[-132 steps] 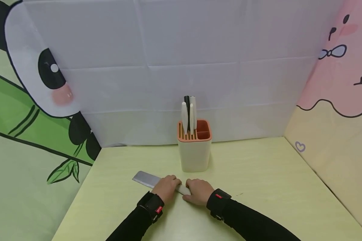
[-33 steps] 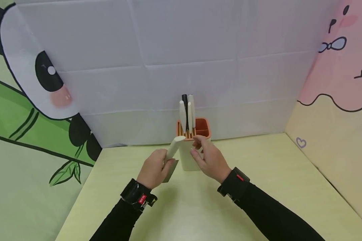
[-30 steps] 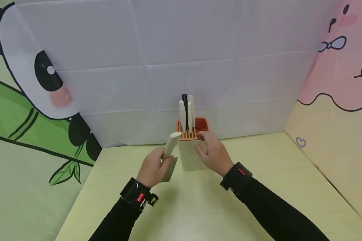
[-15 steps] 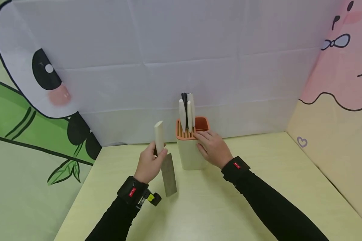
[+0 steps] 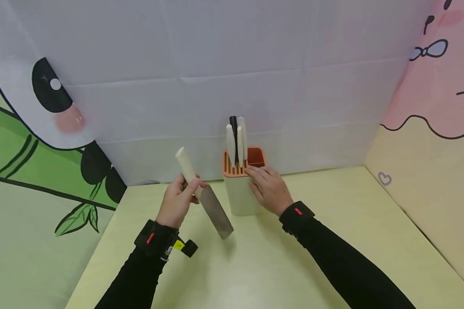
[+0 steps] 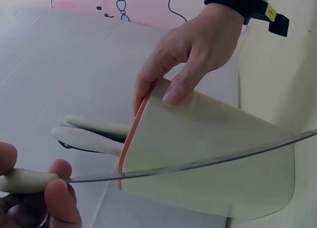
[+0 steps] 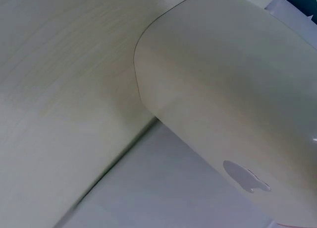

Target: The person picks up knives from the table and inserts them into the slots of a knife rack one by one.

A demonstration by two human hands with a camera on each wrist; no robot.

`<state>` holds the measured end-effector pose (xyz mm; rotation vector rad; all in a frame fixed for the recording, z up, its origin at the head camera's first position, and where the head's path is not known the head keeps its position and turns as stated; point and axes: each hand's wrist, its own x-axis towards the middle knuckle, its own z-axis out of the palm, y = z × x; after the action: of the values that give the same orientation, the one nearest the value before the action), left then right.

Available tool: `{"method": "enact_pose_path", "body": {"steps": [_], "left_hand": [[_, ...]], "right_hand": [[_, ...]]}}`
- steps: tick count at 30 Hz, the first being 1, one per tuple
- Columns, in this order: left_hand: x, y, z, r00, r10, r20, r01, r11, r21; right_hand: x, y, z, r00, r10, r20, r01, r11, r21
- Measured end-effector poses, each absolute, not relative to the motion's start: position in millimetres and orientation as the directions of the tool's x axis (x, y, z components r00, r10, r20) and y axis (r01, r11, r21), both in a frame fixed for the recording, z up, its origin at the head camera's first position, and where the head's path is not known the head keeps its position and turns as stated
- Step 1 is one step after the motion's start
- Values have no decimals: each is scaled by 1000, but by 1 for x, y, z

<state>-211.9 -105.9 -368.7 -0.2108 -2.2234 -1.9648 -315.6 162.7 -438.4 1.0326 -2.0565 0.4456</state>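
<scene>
In the head view my left hand [image 5: 177, 201] holds a cleaver [image 5: 216, 212] with a broad grey blade and a pale handle. It grips where handle and blade meet; the handle tilts up and left, the blade slants down and right above the table. My right hand [image 5: 270, 191] grips the front right corner of a cream knife block [image 5: 241, 197] with an orange slotted top. In the left wrist view the right thumb [image 6: 173, 95] presses the block's wall and the fingers reach over its rim, while the cleaver's blade [image 6: 198, 164] shows edge-on.
Several knives with white handles [image 5: 230, 146] and a black handle [image 5: 233, 122] stand in the block's slots. An open compartment [image 5: 256, 157] is at its right. A hanging pale sheet [image 5: 158, 111] closes off the back of the yellow table [image 5: 313, 206]. The right wrist view shows the block's wall [image 7: 223, 89].
The cleaver came up off the table into my left hand, turned blade-down, and lately moved left, its handle tilting left. My right hand left the cleaver's handle and settled on the block's corner.
</scene>
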Motion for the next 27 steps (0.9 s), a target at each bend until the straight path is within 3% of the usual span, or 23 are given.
{"method": "enact_pose_path", "body": {"steps": [8,19,27], "left_hand": [[-207,-122,-346,-958,-7,287,287,20,958],[-198,-129,-312,-885,-88,456,463,-87,882],[-204,-122,-300,-862,-120,492,504,-110,857]], "right_hand": [[-317,159,-441,-383,-507,772,-786,619,16],[-316,157,-442,-393,-498,773,-777,629,10],[-314,156,-444,-409,-489,771,-772,636,-5]]}}
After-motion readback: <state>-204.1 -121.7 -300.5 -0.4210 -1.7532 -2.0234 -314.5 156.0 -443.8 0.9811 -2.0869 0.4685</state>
